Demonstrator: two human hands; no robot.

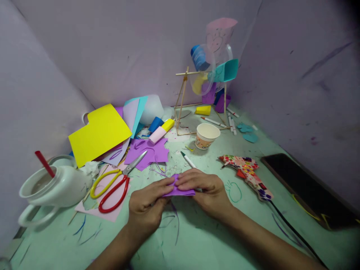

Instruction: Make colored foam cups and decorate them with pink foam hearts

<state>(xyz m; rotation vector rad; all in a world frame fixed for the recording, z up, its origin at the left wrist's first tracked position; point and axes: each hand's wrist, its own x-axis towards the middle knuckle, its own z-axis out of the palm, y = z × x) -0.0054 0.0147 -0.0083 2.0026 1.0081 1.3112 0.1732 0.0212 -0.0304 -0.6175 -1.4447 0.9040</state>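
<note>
A folded piece of purple paper (180, 192) is held just above the table between both hands, near the middle of the view. My left hand (149, 204) pinches its left side, thumb below and fingers on top. Across its right side lie the fingers of my right hand (206, 187), pressed down on the paper. Just beyond the fingers rests a marker with a green tip (188, 159). Scissors with yellow and red handles (123, 176) lie to the left, partly over pink paper. Behind them are jagged purple paper scraps (146, 152).
A patterned glue gun (246, 174) and a dark phone (306, 187) lie on the right. A paper cup (207, 135) stands before a stick frame carrying a wheel of coloured cups (213, 71). At left are a white mug (36, 183) and yellow paper (101, 135).
</note>
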